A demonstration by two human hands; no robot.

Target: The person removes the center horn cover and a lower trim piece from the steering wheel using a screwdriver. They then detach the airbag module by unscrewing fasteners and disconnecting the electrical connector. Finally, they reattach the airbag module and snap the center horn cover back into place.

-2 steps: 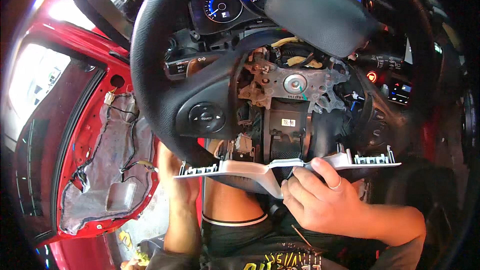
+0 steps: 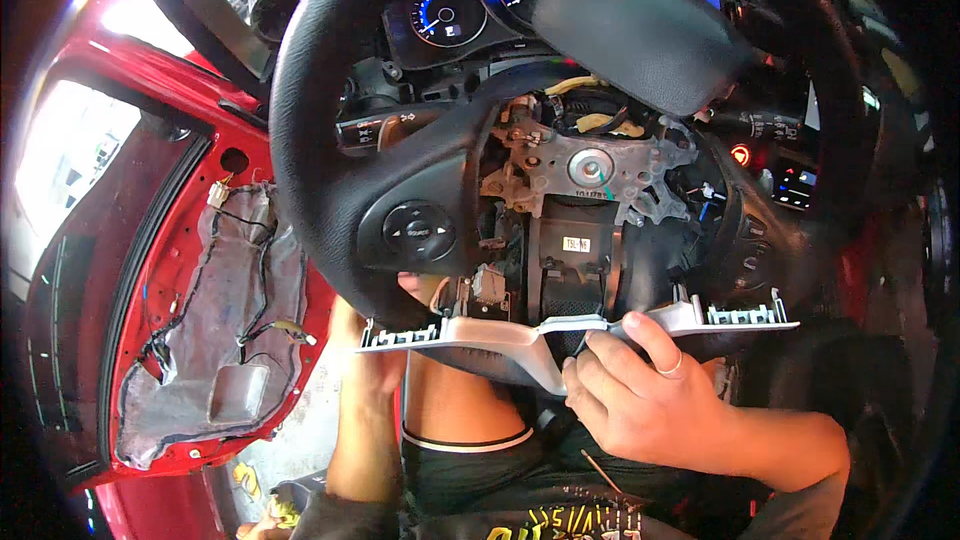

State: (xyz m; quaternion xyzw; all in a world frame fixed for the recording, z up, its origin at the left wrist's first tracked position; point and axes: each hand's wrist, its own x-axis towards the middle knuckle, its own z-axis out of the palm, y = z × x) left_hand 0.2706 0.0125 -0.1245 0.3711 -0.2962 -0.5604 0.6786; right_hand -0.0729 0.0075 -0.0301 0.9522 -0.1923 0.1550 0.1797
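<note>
My right hand (image 2: 650, 390) grips a silver V-shaped steering wheel trim piece (image 2: 500, 332) near its middle, thumb and fingers closed around it. Clips stand up at both ends of the trim, which lies across the lower part of the black steering wheel (image 2: 315, 70). My left hand (image 2: 375, 355) is at the wheel's lower left, behind the rim. Some of its fingers show in the gap below the left button pad (image 2: 415, 232); the rest are hidden. At the wheel's centre, a bare metal hub plate (image 2: 560, 170) with a nut is exposed.
A black airbag cover (image 2: 640, 35) hangs above the hub, beside yellow wiring (image 2: 610, 125). Beyond it glows the instrument cluster (image 2: 447, 15). On the left stands a red car door (image 2: 320, 310) with its inner panel off. My thigh (image 2: 465, 405) lies below the wheel.
More of my left fingers show in the gap below the button pad. My right hand and the trim piece have hardly moved. The view has shifted slightly.
</note>
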